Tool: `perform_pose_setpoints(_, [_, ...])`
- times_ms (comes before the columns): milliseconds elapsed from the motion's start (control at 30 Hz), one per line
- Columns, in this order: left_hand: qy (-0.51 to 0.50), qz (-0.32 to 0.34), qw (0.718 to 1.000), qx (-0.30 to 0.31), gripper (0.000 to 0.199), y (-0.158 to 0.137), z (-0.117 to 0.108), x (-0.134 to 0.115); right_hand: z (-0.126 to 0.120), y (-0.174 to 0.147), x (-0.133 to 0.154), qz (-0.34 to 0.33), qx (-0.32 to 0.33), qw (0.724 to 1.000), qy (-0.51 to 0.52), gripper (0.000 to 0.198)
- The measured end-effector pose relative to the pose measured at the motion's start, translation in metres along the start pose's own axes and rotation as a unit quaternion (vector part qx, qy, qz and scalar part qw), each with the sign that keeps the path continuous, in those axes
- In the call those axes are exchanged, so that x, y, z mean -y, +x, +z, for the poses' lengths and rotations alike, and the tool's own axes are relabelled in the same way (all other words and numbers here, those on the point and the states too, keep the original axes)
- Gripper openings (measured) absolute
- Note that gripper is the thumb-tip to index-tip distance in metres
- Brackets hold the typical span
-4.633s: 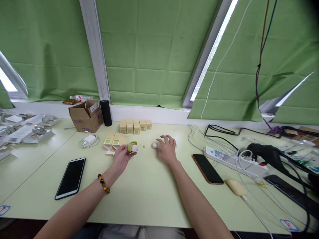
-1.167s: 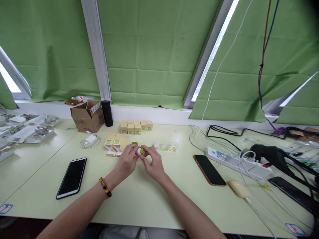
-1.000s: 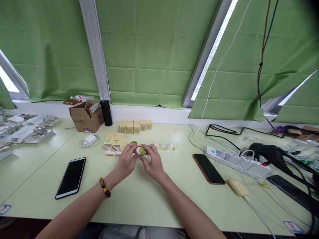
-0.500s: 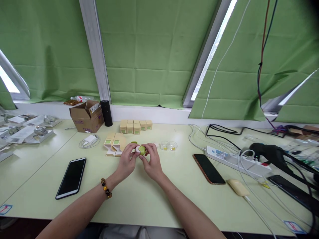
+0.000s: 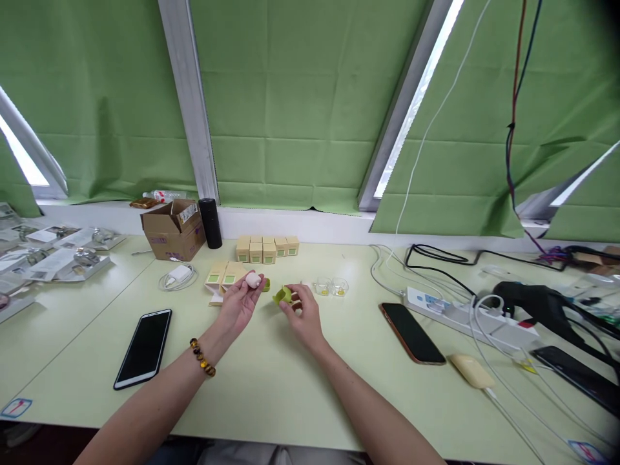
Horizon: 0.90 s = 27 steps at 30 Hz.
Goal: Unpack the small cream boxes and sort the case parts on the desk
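Observation:
My left hand (image 5: 238, 309) is turned palm up, its fingers curled around a small white, rounded object (image 5: 253, 279). A green, hollow-looking rounded piece (image 5: 281, 296) is gripped between the thumb and fingers of my right hand (image 5: 306, 318). The two items are apart, held above the table a short way from each other. Just behind my left fingertips shows another small green piece (image 5: 267, 284). Beside my left hand are opened tan cartons (image 5: 217, 271), partly covered by it. Two small clear plastic containers (image 5: 331, 286) with yellow spots inside stand right of my right hand.
Several small tan boxes (image 5: 262, 249) stand in a row at the back. A brown cardboard box (image 5: 174, 236) and black cylinder (image 5: 210, 223) are behind left. Phones lie left (image 5: 143, 349) and right (image 5: 411, 332). A power strip (image 5: 465, 316) with cables fills the right side.
Both hands were together on one white-and-green item. Now it is separated: the white part is in my left hand, moved left, and the green part in my right.

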<state>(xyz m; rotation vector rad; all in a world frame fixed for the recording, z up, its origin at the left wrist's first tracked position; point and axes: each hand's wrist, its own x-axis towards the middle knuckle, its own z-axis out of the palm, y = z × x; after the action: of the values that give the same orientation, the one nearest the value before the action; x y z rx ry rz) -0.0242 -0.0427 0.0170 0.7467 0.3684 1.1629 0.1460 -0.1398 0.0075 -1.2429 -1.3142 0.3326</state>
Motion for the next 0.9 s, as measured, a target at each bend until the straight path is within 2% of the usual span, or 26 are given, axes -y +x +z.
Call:
perform_pose_setpoints(167, [-0.073, -0.047, 0.996, -0.021, 0.024, -0.006, 0.007, -0.007, 0.004, -0.006, 0.007, 0.004, 0.113, 0.994, -0.006, 0.029])
perform_pose_setpoints(300, [-0.068, -0.059, 0.996, -0.007, 0.022, -0.007, 0.009, -0.013, 0.003, -0.007, 0.008, 0.011, 0.163, 0.986, -0.022, 0.031])
perform_pose_setpoints(433, [0.013, -0.014, 1.0, 0.013, 0.033, -0.001, 0.01, -0.017, 0.003, -0.008, 0.007, 0.017, 0.205, 0.978, -0.018, 0.032])
perform_pose_setpoints(533, [0.179, 0.072, 0.981, 0.012, 0.044, 0.009, 0.013, -0.02, 0.004, -0.009, 0.006, 0.027, 0.24, 0.97, -0.011, 0.034])
perform_pose_setpoints(567, [0.25, 0.098, 0.963, 0.015, 0.045, 0.012, 0.015, -0.02, 0.004, -0.01, 0.006, 0.03, 0.248, 0.968, -0.013, 0.035])
perform_pose_setpoints(633, [0.39, 0.143, 0.909, 0.032, 0.043, 0.018, 0.019, -0.02, 0.005, -0.01, 0.005, 0.034, 0.26, 0.965, -0.017, 0.036])
perform_pose_setpoints(733, [0.558, 0.202, 0.801, 0.086, 0.038, 0.028, 0.028, -0.017, 0.004, -0.01, 0.007, 0.034, 0.267, 0.963, -0.019, 0.036])
perform_pose_setpoints(833, [0.653, 0.248, 0.694, 0.177, 0.036, 0.043, 0.038, -0.008, 0.004, -0.01, 0.009, 0.029, 0.271, 0.962, -0.022, 0.035])
perform_pose_setpoints(900, [0.701, 0.251, 0.632, 0.217, 0.036, 0.055, 0.043, 0.0, 0.003, -0.009, 0.01, 0.025, 0.275, 0.961, -0.023, 0.035])
